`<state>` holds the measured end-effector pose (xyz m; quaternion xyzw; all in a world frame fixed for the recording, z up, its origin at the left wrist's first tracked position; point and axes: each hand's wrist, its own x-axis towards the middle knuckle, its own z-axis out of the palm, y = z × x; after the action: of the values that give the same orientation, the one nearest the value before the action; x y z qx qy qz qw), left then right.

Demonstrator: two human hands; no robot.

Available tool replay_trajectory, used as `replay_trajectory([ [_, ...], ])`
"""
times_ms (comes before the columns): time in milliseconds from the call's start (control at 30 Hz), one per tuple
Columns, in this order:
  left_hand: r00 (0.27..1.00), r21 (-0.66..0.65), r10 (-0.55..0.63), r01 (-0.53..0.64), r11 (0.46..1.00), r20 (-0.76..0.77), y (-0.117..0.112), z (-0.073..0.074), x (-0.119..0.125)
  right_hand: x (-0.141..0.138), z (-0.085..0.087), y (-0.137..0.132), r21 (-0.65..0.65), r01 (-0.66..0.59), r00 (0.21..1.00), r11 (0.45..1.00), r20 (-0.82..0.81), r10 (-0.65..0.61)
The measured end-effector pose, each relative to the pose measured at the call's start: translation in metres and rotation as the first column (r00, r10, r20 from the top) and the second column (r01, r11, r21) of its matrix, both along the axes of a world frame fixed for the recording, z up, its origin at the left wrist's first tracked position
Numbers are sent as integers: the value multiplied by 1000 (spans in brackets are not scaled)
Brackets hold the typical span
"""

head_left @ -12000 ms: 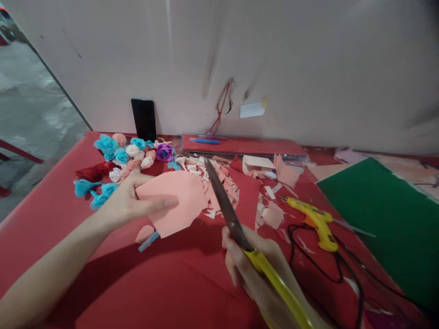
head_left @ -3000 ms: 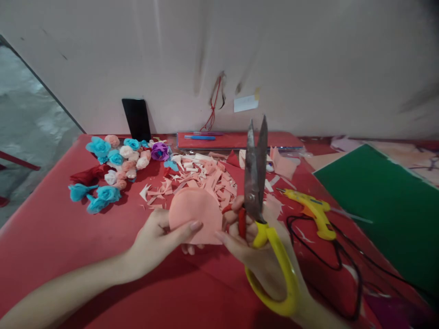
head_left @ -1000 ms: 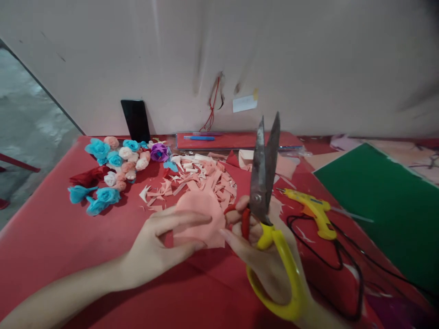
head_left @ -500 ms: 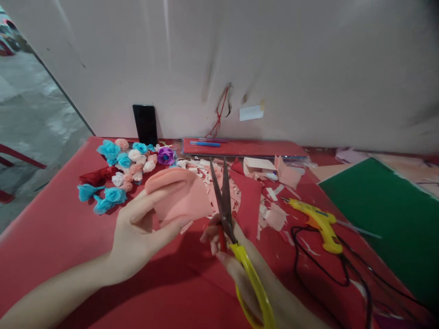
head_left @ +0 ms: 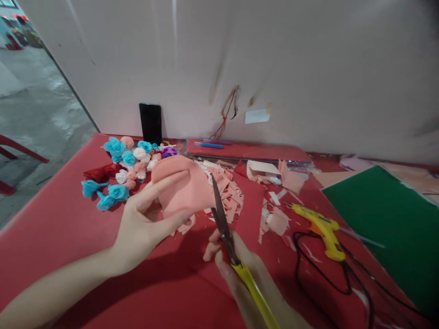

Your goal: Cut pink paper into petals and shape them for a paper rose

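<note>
My left hand (head_left: 144,224) is closed on a folded sheet of pink crepe-like paper (head_left: 187,187), thumb below and fingers above. Yellow-handled scissors (head_left: 224,233) are gripped in my right hand (head_left: 240,269), with the blades pointing up and away. Their blades straddle the right lower corner of the pink paper and look slightly apart. Under and behind the paper lies a heap of pink paper scraps (head_left: 231,192). A small red thing shows beside the scissors in my right hand; I cannot make out what it is.
Paper flowers (head_left: 128,158) cluster at the left, near an upright phone (head_left: 151,123). A yellow glue gun (head_left: 318,226) with a looping black cable (head_left: 308,269) lies right, beside a green sheet (head_left: 384,224). Pens (head_left: 209,145) rest at the back against a pale wall (head_left: 291,55).
The scissors' blades have come closer together and now meet the pink paper's right corner. The paper has moved slightly right and up. The whole view has shifted a little.
</note>
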<state>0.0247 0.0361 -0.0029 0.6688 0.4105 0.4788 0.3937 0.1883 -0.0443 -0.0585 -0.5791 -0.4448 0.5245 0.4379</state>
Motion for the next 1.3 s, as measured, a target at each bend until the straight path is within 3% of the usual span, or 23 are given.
replay_trajectory([
  [433, 999, -11, -26, 27, 1000, 44, 1, 0, 0, -3, 12, -8, 92, 17, 989, 996, 147, -30],
  [700, 994, -8, -94, 94, 996, 47, -1, 2, 1, -5, 10, -7, 64, 17, 992, 998, 122, -25],
  [1000, 996, 5, -75, 75, 997, 56, -1, 1, 1, -9, 6, -6, 31, 14, 983, 999, 184, -20],
  [1200, 994, 12, -100, 100, 995, 50, -1, -2, 0, -12, 20, -7, 78, 17, 945, 997, 324, -42],
  [1300, 995, 23, -84, 83, 996, 61, 1, -3, 0, -12, 24, -6, 64, 1, 953, 998, 304, -20],
])
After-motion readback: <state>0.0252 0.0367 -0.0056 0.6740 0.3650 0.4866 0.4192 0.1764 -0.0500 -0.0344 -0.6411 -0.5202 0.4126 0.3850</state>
